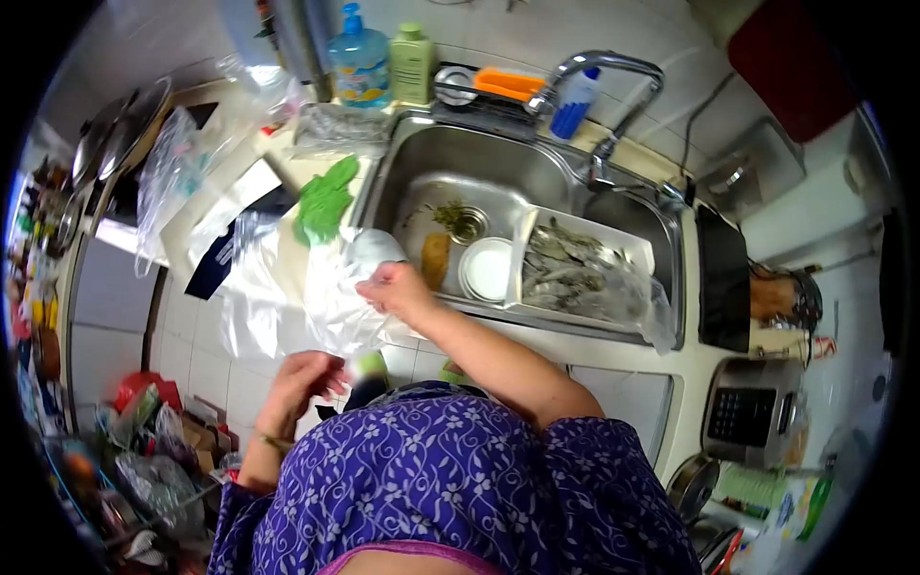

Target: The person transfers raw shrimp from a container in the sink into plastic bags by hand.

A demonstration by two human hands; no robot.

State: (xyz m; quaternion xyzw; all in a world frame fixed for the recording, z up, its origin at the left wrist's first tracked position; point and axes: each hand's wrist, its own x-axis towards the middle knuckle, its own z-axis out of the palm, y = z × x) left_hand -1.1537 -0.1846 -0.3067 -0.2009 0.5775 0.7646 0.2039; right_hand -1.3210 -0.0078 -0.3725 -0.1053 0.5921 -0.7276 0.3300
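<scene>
Farther out and to the left of the left grip point(311, 374), a dark blue packet point(213, 264) lay partly under a clear plastic bag point(264, 302), which spread from just beyond that grip across to the right grip point(383, 287). The left grip's fingers curled loosely near the bag's lower edge; whether they held it could not be told. Beyond both grips, a crumpled green item point(326, 201) sat on the surface point(270, 146). The right grip was pinched narrow on the bag, beside the sink point(479, 153). Right of it, within the sink, lay a brown oblong piece point(435, 261), then white dishes point(489, 268), and farthest right a white tray point(520, 257) of grey seafood point(565, 273)
</scene>
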